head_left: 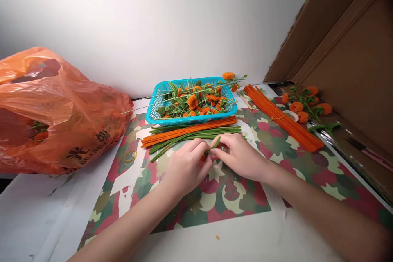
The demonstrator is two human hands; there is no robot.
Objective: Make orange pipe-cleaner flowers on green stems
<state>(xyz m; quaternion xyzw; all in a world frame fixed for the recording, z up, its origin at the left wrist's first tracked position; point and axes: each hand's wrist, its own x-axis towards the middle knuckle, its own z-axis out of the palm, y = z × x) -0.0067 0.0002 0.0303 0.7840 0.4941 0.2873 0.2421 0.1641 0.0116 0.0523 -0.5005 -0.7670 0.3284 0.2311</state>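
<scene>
Over the middle of the patterned mat, my left hand [190, 163] is closed on a small orange pipe-cleaner flower [204, 156], mostly hidden by the fingers. My right hand [238, 154] pinches a short green pipe cleaner [216, 142] against it, its tip sticking up between the two hands. Just beyond the hands lie loose green pipe cleaners [196, 134] and a row of orange pipe cleaners [187, 132]. Behind these stands a blue plastic basket [192, 120] full of orange flowers [192, 102] with green stems and leaves.
A large orange plastic bag [61, 118] bulges at the left. To the right lie a tied bundle of orange pipe cleaners [282, 118], a roll of tape [291, 115] and finished orange flowers [307, 106] by a cardboard panel [344, 37]. A coil of gold wire [130, 156] rests on the mat [221, 196].
</scene>
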